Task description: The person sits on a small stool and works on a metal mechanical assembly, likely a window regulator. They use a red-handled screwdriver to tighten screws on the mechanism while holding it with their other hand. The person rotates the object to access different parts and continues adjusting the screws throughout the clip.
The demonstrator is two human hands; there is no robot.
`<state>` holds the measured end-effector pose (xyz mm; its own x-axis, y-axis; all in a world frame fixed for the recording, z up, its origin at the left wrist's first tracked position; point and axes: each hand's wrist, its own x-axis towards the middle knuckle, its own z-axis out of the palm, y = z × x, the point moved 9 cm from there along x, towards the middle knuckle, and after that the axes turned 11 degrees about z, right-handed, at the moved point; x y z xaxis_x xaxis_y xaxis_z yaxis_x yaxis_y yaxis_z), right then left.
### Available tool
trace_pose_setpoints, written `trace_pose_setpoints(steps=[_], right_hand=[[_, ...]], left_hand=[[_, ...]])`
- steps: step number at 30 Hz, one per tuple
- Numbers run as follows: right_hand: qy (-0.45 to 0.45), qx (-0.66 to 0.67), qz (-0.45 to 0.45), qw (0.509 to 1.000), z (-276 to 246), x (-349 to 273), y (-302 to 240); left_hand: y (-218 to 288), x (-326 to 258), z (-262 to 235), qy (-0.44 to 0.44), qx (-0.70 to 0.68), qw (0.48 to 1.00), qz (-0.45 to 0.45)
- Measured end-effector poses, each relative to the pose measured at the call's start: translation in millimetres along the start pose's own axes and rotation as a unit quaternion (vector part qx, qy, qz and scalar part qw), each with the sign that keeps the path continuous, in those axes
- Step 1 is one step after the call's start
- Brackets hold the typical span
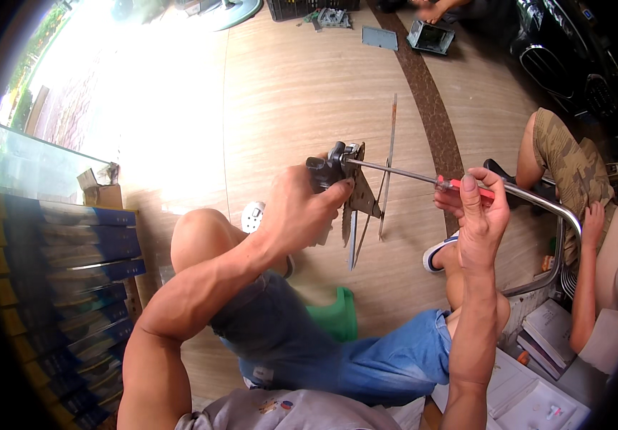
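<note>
the left hand clasps the black device above the floor while the right hand pinches the red screwdriver, whose tip could slip toward the left thumb if tilted.

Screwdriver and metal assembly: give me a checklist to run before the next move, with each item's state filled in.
1. Left hand has hold of the metal assembly: ok, it grips near the black part.
2. Right hand has hold of the screwdriver: ok, fingers and thumb are on the red handle.
3. Shaft points at the metal assembly: ok, its far end reaches the upper part.
4. Tip is seated in a screw: cannot tell, too small to see.
5. Other person's hand is clear of the tool: ok, it is well off to the right.
</note>
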<state>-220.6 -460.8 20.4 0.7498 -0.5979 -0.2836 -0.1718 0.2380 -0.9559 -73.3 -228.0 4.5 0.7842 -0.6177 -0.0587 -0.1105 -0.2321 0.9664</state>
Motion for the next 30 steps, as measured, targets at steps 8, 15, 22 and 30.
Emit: trace_pose_setpoints(steps=[8, 15, 22, 30], right_hand=[[-0.056, 0.104, -0.091, 0.989, 12, -4, -8], [-0.017, 0.045, -0.019, 0.999, 7, 0, 0], [-0.018, 0.054, -0.03, 0.998, 2, 0, -4], [-0.021, 0.144, -0.103, 0.984, 11, -7, -13]], left_hand=[[-6, 0, 2, -0.02, 0.007, 0.999, -0.033], [-8, 0, 4, -0.029, -0.004, 0.999, -0.043], [-6, -2, 4, -0.024, -0.011, 0.999, -0.046], [-5, -2, 4, -0.028, -0.008, 0.998, -0.06]])
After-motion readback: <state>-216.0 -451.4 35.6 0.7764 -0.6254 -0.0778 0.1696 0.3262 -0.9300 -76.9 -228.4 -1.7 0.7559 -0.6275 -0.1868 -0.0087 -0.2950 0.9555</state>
